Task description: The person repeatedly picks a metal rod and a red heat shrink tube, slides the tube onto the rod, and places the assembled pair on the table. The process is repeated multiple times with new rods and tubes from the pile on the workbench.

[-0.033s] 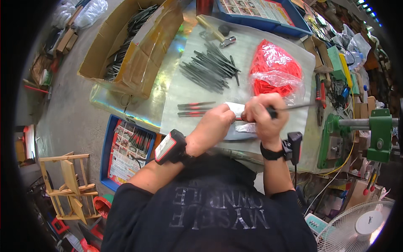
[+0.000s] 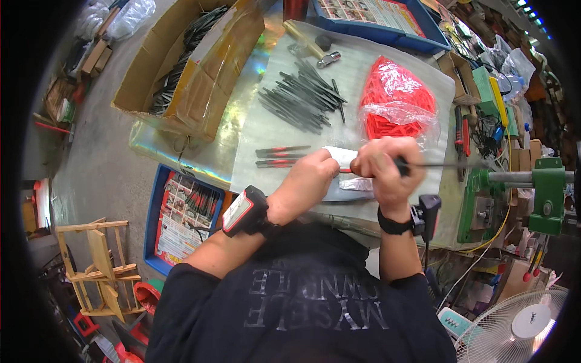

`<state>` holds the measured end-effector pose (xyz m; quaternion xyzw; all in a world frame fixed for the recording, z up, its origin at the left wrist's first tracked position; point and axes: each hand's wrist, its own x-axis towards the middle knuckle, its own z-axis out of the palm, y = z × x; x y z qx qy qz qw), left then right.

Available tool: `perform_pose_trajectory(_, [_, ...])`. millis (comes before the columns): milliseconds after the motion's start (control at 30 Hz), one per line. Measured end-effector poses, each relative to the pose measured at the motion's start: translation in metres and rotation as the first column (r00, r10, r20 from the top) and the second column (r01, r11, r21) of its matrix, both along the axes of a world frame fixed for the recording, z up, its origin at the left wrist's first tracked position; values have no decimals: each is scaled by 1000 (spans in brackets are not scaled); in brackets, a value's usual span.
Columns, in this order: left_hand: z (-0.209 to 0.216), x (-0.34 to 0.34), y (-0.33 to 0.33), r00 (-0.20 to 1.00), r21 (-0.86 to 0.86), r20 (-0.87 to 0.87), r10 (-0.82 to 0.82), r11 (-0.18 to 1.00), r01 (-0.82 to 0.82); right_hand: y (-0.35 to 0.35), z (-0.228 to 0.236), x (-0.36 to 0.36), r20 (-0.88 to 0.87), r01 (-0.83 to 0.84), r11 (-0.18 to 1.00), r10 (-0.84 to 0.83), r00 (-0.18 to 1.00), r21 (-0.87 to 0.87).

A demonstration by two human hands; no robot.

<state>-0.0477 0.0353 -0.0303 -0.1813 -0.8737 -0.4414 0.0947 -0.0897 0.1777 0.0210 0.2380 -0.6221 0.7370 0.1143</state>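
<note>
My right hand (image 2: 387,172) is closed around a thin dark metal rod (image 2: 451,164) that sticks out to the right over the bench. My left hand (image 2: 308,178) is pressed against it from the left, gripping a red handle (image 2: 350,170) at the rod's near end; the fingers hide most of it. Both wrists wear devices. Just left of my hands lie two rods with red handles (image 2: 281,156). Beyond them is a heap of bare dark rods (image 2: 302,97), and a clear bag of red handles (image 2: 396,100) sits to its right.
A hammer (image 2: 311,48) lies at the back of the white mat (image 2: 260,130). An open cardboard box (image 2: 187,66) of rods stands to the left and a blue crate (image 2: 158,236) below the bench. A green bench machine (image 2: 544,193) and a fan (image 2: 520,327) are at the right.
</note>
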Motion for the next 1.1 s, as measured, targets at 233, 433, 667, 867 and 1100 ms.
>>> perform_pose_trajectory(233, [1, 0, 1, 999, -8, 34, -8, 1000, 8, -5, -4, -3, 257, 22, 995, -48, 965, 100])
perform_pose_trajectory(433, [-3, 1, 3, 999, -21, -32, 14, 1000, -14, 5, -7, 2, -138, -188, 951, 158, 978, -247])
perform_pose_trajectory(667, [1, 1, -6, 996, -38, -56, 70, 997, -72, 4, -13, 1, 141, 33, 996, -21, 990, -87])
perform_pose_trajectory(867, [2, 14, -68, 965, -35, -10, 263, 964, -263, 69, -10, 23, 273, -16, 936, 119, 955, -353])
perform_pose_trajectory(1100, [-8, 21, -103, 960, -160, 68, 271, 953, -258, 116, -42, 38, 585, 332, 925, -375, 719, 185])
